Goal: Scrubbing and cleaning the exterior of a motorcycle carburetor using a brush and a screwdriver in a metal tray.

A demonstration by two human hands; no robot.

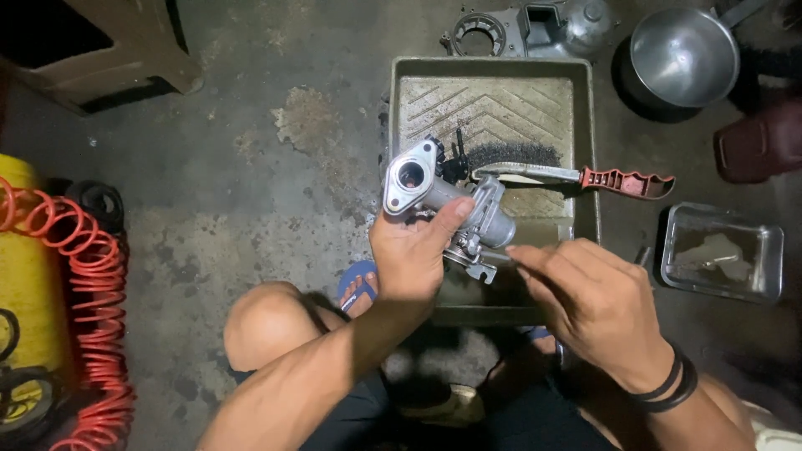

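Head view looks straight down on a stained concrete floor [251,184], where a squatting person works over a shallow metal tray [585,150] with a ribbed bottom. Across the tray lies a wire brush [535,171], its bristles to the left and its red handle [626,182] running out to the right past the rim. Above the tray, clear of its floor, the left hand [409,255] holds a grey metal carburetor [451,205], fingers wrapped under the body and the thumb pressed flat along its side. The carburetor's long axis runs on a slant from upper left to lower right: the oval flange with its 1 round bore points up and left, away from the person, while the lower end with its small fittings sits down right, just beside the right hand [589,301]. That hand is the nearer 1 to the lower end; its thumb and forefinger are pressed together at the tips, reaching left toward the fittings, though I cannot tell whether anything small is pinched between them. A small clear tray [773,250] sits well apart at the right.
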